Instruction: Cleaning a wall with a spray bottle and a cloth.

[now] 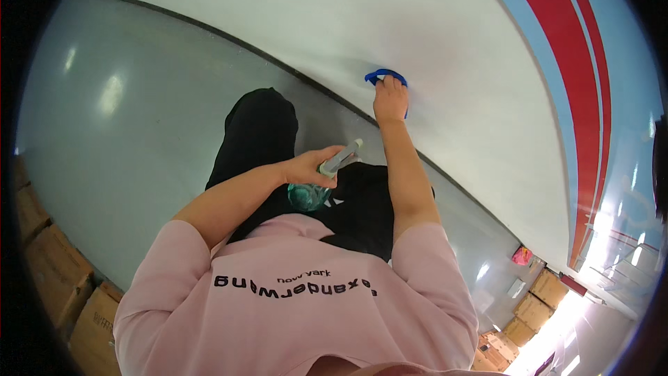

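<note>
My left hand (314, 165) is closed around the neck of a green see-through spray bottle (309, 197) with a grey and white trigger head (342, 158), held above my lap. My right hand (390, 98) reaches forward and presses a blue cloth (387, 72) against the lower part of a white wall (459, 78). The cloth shows beyond my fingertips and along the hand's right edge; the rest lies hidden under the hand.
A dark strip (245, 43) runs where the wall meets the shiny grey floor (115, 130). Red and light blue bands (579, 62) curve across the wall at right. Cardboard boxes (55, 271) stand at lower left, others (532, 310) at lower right, near a pink object (522, 256).
</note>
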Demonstrator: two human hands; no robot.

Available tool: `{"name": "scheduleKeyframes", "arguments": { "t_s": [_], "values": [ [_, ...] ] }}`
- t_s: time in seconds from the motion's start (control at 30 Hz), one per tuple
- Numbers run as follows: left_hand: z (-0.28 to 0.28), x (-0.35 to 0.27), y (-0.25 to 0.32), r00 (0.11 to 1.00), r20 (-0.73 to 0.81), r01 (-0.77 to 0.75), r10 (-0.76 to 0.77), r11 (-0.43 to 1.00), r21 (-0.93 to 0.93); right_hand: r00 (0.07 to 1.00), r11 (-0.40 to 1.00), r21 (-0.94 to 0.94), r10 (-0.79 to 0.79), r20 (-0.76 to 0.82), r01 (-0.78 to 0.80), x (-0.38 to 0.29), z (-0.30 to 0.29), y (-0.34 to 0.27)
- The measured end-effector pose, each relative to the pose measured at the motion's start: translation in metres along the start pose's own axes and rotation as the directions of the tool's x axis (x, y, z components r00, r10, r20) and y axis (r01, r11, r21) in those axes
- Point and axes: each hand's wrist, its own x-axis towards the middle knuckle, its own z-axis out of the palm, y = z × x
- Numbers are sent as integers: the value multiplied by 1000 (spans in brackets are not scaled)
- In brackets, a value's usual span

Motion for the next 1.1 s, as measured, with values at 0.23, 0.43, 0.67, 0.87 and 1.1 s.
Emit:
{"name": "scheduleKeyframes", "arguments": {
  "t_s": [0.23,0.43,0.67,0.87,1.1],
  "values": [
    [4,3,1,996,-61,-71,66,993,-95,947,996,-9,91,307,-93,-34,36,12],
    [2,2,-4,997,-58,-50,51,998,28,953,992,-84,-64,295,93,-31,-28,38],
    [6,-2,2,997,11,-72,72,997,13,938,988,-122,46,-344,-93,13,-168,59],
    [7,7,-14,994,26,-105,104,993,60,767,994,-46,48,-639,-100,51,-216,48],
    [2,-4,5,988,98,-125,116,987,97,740,960,-173,-279,-612,219,112,-205,13]
  ]
}}
